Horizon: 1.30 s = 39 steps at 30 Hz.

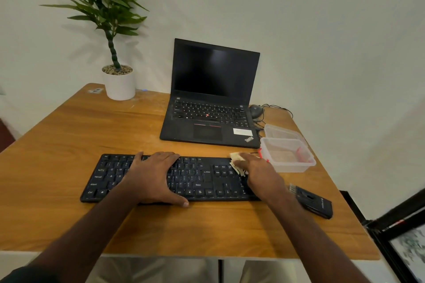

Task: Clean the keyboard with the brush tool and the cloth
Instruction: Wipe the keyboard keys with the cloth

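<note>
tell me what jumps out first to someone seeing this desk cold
Two hands on a black keyboard near the table's front: the left hand lies flat across its middle, and the right hand presses a pale cloth on its right end. Behind stands an open laptop, screen dark, with a potted plant at the far left corner.
</note>
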Motion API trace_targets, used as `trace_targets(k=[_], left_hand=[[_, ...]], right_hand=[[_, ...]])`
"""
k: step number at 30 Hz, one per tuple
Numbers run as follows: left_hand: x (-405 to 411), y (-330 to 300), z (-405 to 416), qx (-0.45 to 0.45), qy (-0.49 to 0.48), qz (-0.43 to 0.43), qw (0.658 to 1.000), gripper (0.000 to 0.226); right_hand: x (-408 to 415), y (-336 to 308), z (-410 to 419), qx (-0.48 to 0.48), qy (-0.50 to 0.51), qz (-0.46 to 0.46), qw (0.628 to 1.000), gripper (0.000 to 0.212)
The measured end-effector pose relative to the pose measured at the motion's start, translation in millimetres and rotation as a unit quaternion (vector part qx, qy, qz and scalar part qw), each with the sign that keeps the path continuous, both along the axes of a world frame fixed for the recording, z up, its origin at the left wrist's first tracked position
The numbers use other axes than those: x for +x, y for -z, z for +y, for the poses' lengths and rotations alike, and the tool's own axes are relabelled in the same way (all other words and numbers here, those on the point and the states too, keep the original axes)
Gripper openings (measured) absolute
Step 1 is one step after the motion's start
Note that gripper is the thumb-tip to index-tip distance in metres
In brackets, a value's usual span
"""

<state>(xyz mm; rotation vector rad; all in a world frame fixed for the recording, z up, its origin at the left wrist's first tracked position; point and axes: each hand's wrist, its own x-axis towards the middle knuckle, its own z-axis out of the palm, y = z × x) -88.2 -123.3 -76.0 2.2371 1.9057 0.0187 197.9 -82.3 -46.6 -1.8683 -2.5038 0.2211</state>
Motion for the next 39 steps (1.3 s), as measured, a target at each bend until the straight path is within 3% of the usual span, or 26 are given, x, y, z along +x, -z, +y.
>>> trace_targets(k=[9,18,23,26,28,30,34,39], left_hand=[[0,2,2,-0.005,-0.002,-0.002,1.000,0.143],[0,-1,-1,-0.006,-0.007,-0.012,1.000,0.142],[-2,0,-2,0.001,0.002,-0.017,1.000,0.143],[-2,1,-1,0.002,0.006,-0.014,1.000,0.144],[-2,1,0,0.004,0.007,-0.012,1.000,0.143],[-2,1,0,0.004,0.007,-0.009,1.000,0.143],[-3,2,0,0.004,0.005,-0.004,1.000,0.144],[-3,2,1,0.004,0.003,-0.007,1.000,0.143]], right_hand=[[-13,-13,-12,-0.009,-0.023,-0.092,0.995,0.054],[-18,-17,-43,-0.023,-0.036,-0.122,0.992,0.050],[17,-12,-48,-0.022,-0.032,-0.032,0.999,0.044],[40,-15,-41,0.032,0.047,0.105,0.993,0.041],[38,-14,-35,0.088,0.068,0.189,0.976,0.050],[23,-9,-35,0.071,0.036,0.188,0.979,0.065],[1,17,-41,0.017,-0.062,0.050,0.997,0.075],[30,18,-33,0.033,0.034,0.085,0.995,0.062]])
